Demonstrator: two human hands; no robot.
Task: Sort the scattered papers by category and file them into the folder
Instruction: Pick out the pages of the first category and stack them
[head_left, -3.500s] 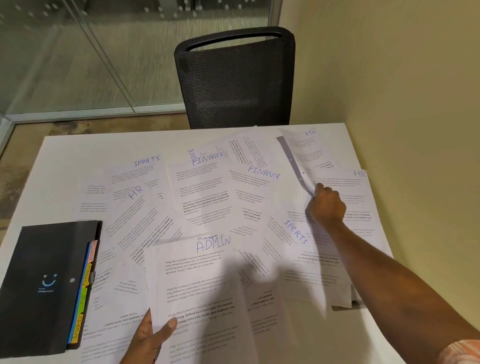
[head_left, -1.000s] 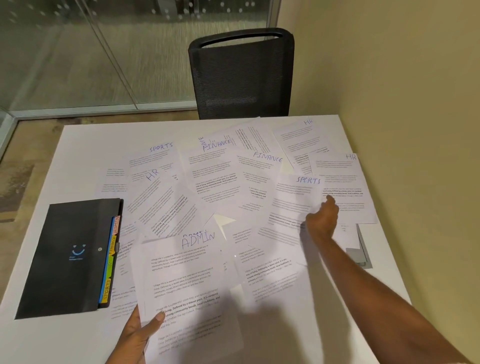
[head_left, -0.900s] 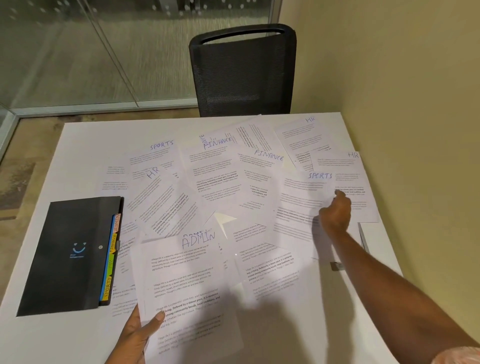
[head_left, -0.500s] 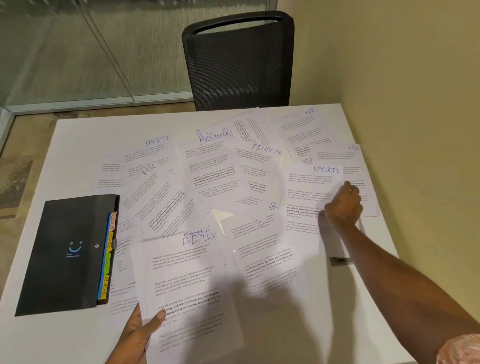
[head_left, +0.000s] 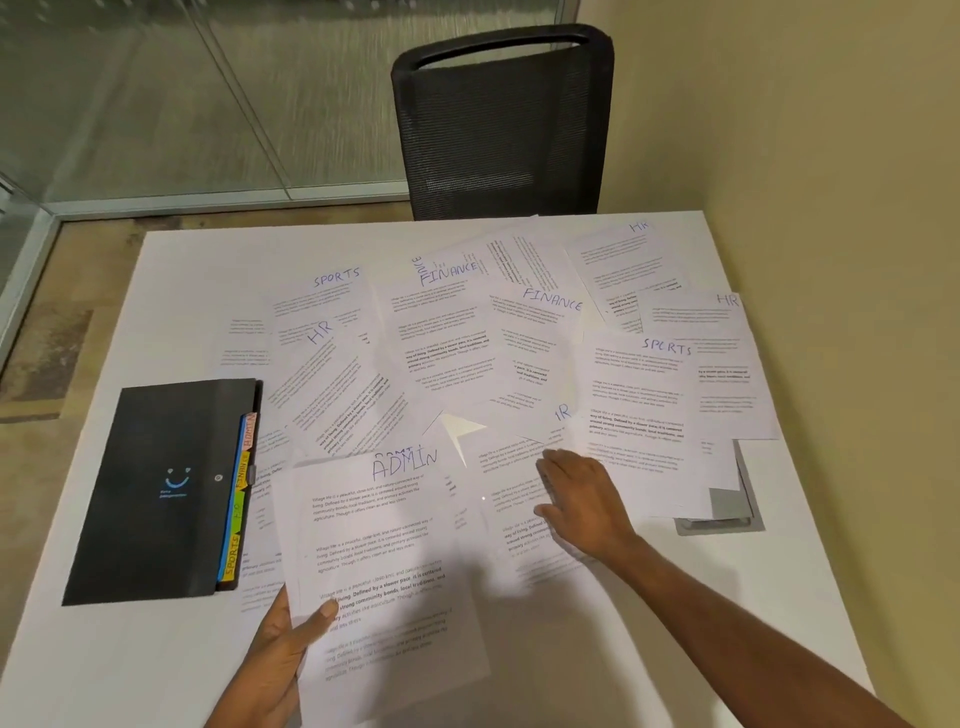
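Note:
Printed sheets headed in blue ink lie scattered over the white table (head_left: 182, 270). My left hand (head_left: 283, 649) grips the lower left edge of the ADMIN sheet (head_left: 379, 561), thumb on top. My right hand (head_left: 582, 499) lies flat with spread fingers on an unlabelled sheet (head_left: 514, 467) near the table's middle. A SPORTS sheet (head_left: 639, 405) lies to its right, overlapping an HR sheet (head_left: 727, 374). Two FINANCE sheets (head_left: 447, 322), another SPORTS sheet (head_left: 322, 296) and more HR sheets lie farther back. The black folder (head_left: 161, 493) with coloured tabs lies shut at the left.
A black mesh chair (head_left: 498, 130) stands at the table's far edge. A yellow wall runs close along the right side. A grey cable hatch (head_left: 727, 509) sits in the tabletop at the right, partly under papers. Glass partitions stand behind at the left.
My right hand slid the SPORTS sheet to the right beside the HR sheet, let go of it, then moved left and down onto a sheet near the middle. My left hand kept holding the ADMIN sheet.

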